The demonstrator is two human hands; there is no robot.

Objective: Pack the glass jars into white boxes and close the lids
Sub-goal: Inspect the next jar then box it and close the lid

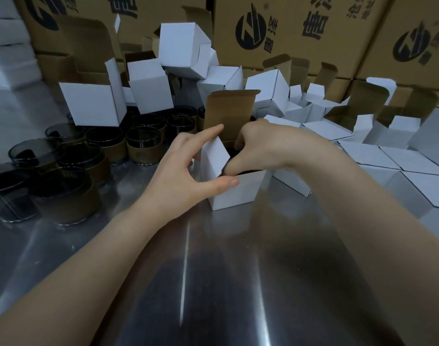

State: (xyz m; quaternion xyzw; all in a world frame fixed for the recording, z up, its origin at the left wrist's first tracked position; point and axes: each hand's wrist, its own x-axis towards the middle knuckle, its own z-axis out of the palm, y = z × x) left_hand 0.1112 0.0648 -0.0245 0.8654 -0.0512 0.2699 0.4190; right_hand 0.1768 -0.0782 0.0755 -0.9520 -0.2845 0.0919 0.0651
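Both hands met at one white box (pixel 238 193) on the steel table (pixel 213 270). A dark glass jar (pixel 234 153) sat inside. The left hand (pixel 181 181), fingers straight, touched the left side flap (pixel 217 156). The right hand (pixel 263 143) curled into the mouth, its grip unclear. The lid (pixel 228 113) stood upright on the far side, beyond both hands.

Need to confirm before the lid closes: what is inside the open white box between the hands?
Something dark shows in the mouth of the white box, likely a glass jar. The right hand, fingers curled into the opening, and the raised side flap cover most of it.
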